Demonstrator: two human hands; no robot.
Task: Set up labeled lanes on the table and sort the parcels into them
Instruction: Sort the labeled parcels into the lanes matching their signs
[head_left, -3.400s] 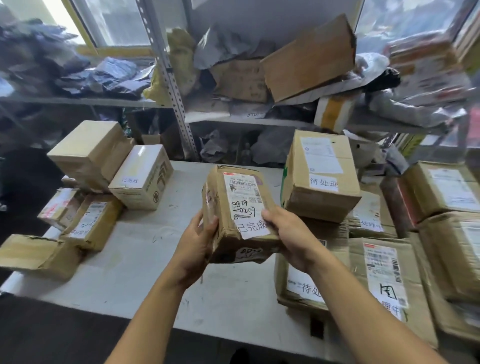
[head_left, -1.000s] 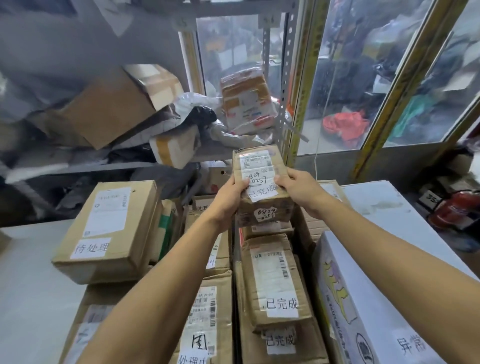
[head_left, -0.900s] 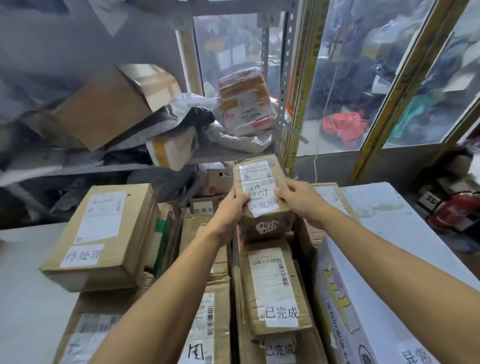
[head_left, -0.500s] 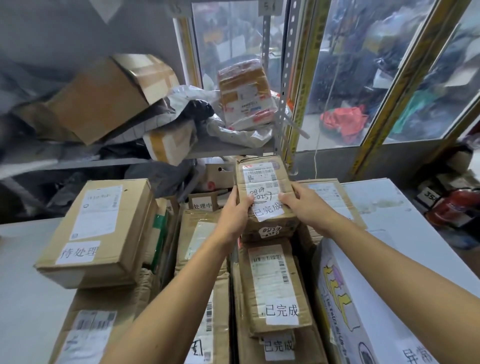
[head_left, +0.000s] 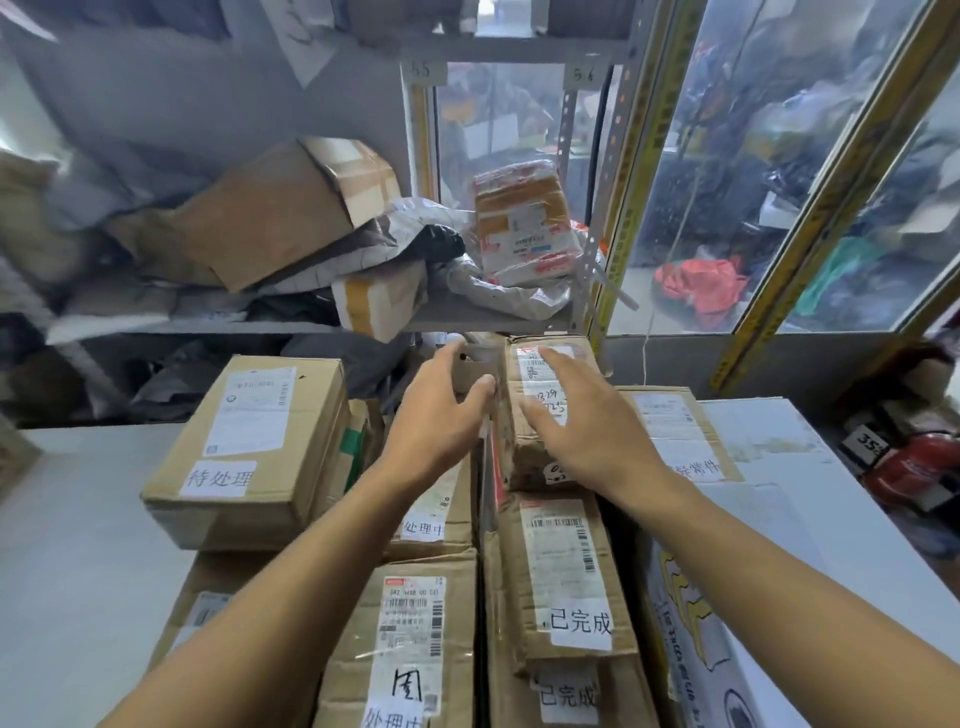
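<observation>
The small brown parcel (head_left: 545, 379) with a white shipping label and handwritten numbers lies at the far end of the row of boxes marked 已完成, resting on a longer labelled box (head_left: 563, 577). My right hand (head_left: 587, 431) hovers over or rests on its top with the fingers spread and straight. My left hand (head_left: 441, 415) is just left of it with relaxed fingers, the thumb near the parcel's left edge. Whether either hand touches the parcel I cannot tell.
A box marked 待处理 (head_left: 254, 447) stands at the left, boxes marked 处理中 (head_left: 410, 639) lie below my left arm, and a large white box (head_left: 769, 519) fills the right. A metal shelf (head_left: 467, 317) crammed with parcels rises behind. The white table (head_left: 67, 545) extends left.
I lowered the small parcel onto the far end of the 已完成 row and both hands let go of it, their fingers now straightened.
</observation>
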